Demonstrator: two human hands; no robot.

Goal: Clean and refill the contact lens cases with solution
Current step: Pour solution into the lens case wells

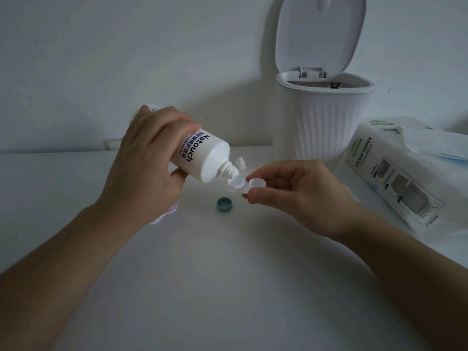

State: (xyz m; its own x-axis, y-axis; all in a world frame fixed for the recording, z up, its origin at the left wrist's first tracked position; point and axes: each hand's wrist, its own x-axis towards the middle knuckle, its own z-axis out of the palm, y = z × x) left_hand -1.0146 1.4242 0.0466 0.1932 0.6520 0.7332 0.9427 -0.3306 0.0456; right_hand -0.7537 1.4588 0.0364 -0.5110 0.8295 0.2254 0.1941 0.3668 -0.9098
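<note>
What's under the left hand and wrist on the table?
A pinkish-white edge shows under the left hand, lying on the table. The hand and wrist cover the rest, so I cannot tell what it is. The green cap lies apart, uncovered.

Dim light; plain white wall [101, 59] behind a white table [228, 287].

I have one view only, from the head camera, so nothing is shared with a second view. It sits above and behind the forearms and looks forward and down across the white worktop [228, 287] toward the wall. The wide lens bends the edges. Both arms enter from the bottom corners, and the left hand [144, 158] and right hand [298, 196] meet close in, near the middle. A lidded bin [326, 117] stands at the far edge against the wall.
</note>
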